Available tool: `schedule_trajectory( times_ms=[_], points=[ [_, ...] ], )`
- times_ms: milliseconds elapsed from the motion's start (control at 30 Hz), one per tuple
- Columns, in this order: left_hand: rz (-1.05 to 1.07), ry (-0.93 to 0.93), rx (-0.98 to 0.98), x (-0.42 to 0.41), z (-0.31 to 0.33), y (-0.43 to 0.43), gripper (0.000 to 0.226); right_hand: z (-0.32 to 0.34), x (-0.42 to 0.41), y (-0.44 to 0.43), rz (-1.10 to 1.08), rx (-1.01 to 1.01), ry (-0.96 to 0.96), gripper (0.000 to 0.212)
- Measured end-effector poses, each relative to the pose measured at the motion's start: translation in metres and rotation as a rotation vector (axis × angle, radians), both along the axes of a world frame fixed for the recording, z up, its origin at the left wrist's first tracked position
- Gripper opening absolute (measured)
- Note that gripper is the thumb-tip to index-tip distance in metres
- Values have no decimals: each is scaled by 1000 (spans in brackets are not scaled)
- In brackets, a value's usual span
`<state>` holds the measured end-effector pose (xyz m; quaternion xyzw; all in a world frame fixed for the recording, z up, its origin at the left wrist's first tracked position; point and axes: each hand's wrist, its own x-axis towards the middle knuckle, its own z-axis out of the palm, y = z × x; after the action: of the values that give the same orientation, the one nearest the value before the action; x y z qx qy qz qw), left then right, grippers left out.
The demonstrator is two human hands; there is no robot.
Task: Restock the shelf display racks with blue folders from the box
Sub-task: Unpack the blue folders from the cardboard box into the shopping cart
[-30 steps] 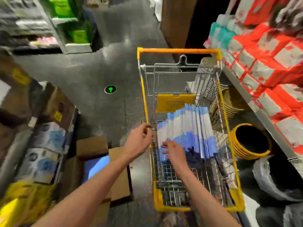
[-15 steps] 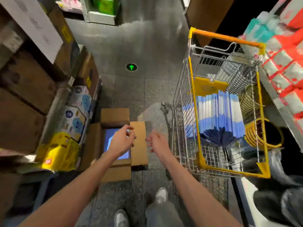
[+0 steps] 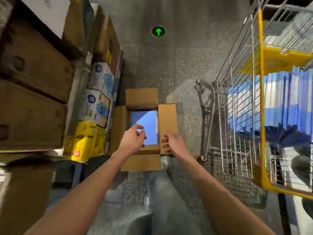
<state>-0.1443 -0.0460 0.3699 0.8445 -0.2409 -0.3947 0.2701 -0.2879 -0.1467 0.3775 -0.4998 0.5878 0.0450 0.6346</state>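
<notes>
Left hand (image 3: 133, 141) hovers over the open cardboard box (image 3: 141, 98) on the floor, thumb and fingers apart and loosely bent, holding nothing. Right hand (image 3: 173, 143) is just beside it over the box's right flap, fingers bent, also empty; I can't tell if it touches the flap. Blue folders (image 3: 149, 126) lie flat inside the box, with only the top face showing through the opening. More upright folders (image 3: 288, 92) stand in the shopping cart (image 3: 261, 99) on my right, well apart from the box.

Handling, as I judge it:
- One folder is thin and light and flexes. A stack gets heavier and stiffer.
- The covers look smooth, so a stack pinched on one side will probably fan out and slide.
- I'd go in with both hands on opposite short edges, fingers under the bundle and thumbs on top, and lift straight up.
- The opening looks snug, with little finger room at the walls, so I'd tip one edge up first.
- Corners may dent on the flaps, so I'd keep the flaps folded back.

Depth of the stack is hidden.
</notes>
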Motion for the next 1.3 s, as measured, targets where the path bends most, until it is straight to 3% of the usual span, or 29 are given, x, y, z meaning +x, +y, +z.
schedule_trajectory(
  times_ms=[333,433,567,800,933,1100,1300],
  points=[
    [106,160,165,46,-107,-20,13,-108,58,-17,28,29,111,38],
    [-23,139,255,53,-145,-14,28,-156,59,-12,70,-20,169,41],
    [-75,144,303,66,-225,-6,23,-216,69,-10,13,-9,181,27],
    [35,197,222,103,-379,-5,20,-375,94,-22,103,-4,277,37],
    [-86,97,239,115,-469,3,33,-473,116,-14,72,-16,325,42],
    [-217,110,279,118,-544,4,43,-570,137,-2,19,-73,399,60],
    [-298,154,382,132,-599,8,70,-626,143,-2,21,-166,505,71]
  ],
)
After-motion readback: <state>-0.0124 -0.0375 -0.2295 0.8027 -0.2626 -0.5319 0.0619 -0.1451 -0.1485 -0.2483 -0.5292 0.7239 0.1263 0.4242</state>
